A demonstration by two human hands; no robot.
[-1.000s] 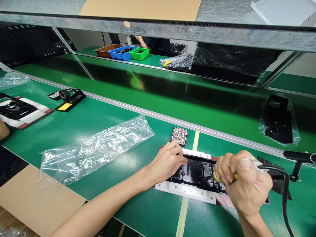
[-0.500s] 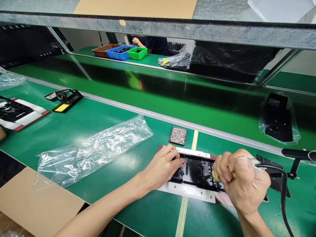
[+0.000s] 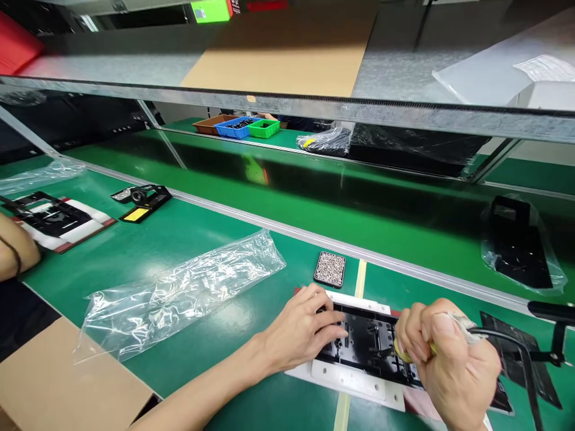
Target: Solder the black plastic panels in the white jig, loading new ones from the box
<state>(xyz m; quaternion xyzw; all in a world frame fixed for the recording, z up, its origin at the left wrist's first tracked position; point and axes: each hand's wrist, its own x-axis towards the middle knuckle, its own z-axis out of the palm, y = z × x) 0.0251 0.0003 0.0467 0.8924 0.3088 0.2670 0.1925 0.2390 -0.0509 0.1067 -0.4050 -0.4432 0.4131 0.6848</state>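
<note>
My left hand (image 3: 309, 326) rests on the left end of a long black plastic panel (image 3: 362, 338), its fingers bent and gripping there. The panel lies in a white fixture (image 3: 354, 380) with reddish parts. In my right fist (image 3: 449, 359) is a soldering iron (image 3: 401, 352) with a yellow handle, my thumb over its top. Its tip points left and down at the panel; whether it touches I cannot tell. A black cord (image 3: 525, 353) runs from the iron. Just behind the fixture sits a small square tray (image 3: 330, 269) of silvery bits.
A clear plastic bag (image 3: 188, 293) lies left. Beyond it stand a soldering iron stand (image 3: 150, 203) and another fixture (image 3: 85, 218), near a person's arm (image 3: 18, 248). A metal shelf (image 3: 287, 111) crosses above. At right are a bagged black part (image 3: 521, 242) and a black holder (image 3: 557, 341).
The view has tilted up, so the bench appears lower. My left thumb and index finger have spread slightly apart on the panel. The soldering iron stays over the same area. At left, a person's arm shows more.
</note>
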